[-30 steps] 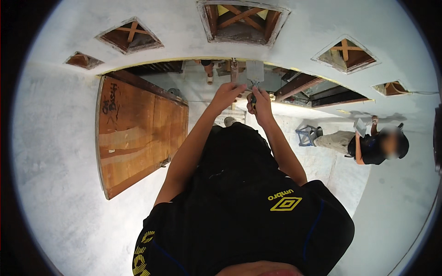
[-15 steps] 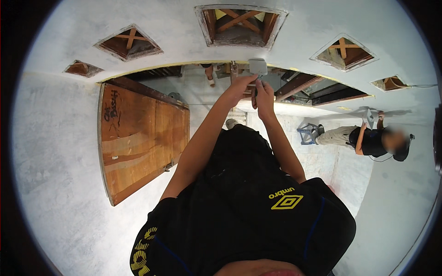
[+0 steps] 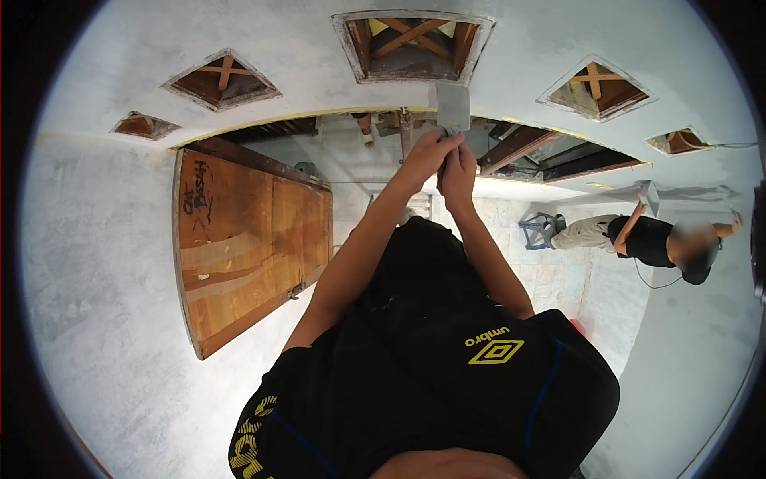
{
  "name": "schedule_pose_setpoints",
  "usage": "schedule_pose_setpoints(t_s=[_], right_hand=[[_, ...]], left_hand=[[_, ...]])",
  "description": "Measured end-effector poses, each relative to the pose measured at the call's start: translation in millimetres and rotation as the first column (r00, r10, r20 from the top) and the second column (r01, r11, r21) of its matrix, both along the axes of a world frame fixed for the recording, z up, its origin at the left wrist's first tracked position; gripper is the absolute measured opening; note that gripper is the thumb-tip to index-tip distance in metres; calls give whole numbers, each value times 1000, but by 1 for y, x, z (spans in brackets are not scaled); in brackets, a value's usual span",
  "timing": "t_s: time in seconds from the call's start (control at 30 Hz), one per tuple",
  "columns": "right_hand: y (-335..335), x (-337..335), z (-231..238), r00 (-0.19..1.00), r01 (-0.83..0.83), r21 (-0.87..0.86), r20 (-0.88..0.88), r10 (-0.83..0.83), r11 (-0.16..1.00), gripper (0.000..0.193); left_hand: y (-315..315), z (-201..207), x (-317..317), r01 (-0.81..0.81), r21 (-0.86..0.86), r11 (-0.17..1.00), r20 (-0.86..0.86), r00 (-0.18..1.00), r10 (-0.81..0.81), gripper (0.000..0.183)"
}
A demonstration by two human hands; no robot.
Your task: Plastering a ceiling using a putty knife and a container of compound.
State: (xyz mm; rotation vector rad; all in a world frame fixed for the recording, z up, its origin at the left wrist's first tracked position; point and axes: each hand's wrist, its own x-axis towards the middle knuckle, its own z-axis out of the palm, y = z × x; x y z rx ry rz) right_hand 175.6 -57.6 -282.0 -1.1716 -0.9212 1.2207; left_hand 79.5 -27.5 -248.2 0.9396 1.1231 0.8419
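Observation:
My two hands are raised together in front of the wall, at the top edge of the doorway. My right hand [image 3: 458, 182] is closed around the handle of a putty knife [image 3: 453, 108] with a wide grey blade. Close against it, my left hand [image 3: 429, 158] is closed at the base of the blade, fingers pinched there. A dark handle end shows between the hands; whether it belongs to a second tool I cannot tell. The blade points up and overlaps the pale wall [image 3: 303, 76] just below the middle square vent opening [image 3: 411, 48]; its contact with the wall is unclear.
Several vent openings with crossed wooden slats line the wall. A brown wooden door [image 3: 251, 247] stands open at left. At right, another person [image 3: 638, 238] stands by a blue stool [image 3: 541, 230], holding a flat grey board [image 3: 648, 198] near the wall.
The putty knife blade has moved up toward the middle vent, and my left hand has shifted up and right against the tool. The other person has lifted an arm outward along the wall.

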Motion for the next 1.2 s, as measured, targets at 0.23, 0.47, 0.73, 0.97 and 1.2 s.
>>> schedule_pose_setpoints(t_s=[0.23,0.47,0.73,0.97,1.2], right_hand=[[18,17,-72,997,55,-34,49,-53,998,32],[9,20,-55,998,-40,-248,37,51,968,33],[10,26,-26,993,-105,-248,32,117,963,32],[20,18,44,993,-114,-88,32,117,990,33],[11,-3,39,997,19,49,-71,-15,999,30]], left_hand=[[-6,-61,18,12,-11,1000,-69,998,-13,44],[-12,-56,4,8,-121,993,-1,1000,-8,44],[-14,-38,0,-27,-89,996,72,997,33,39],[1,9,-5,-7,135,991,23,1000,4,39],[-16,32,1,-145,255,956,92,988,125,41]])
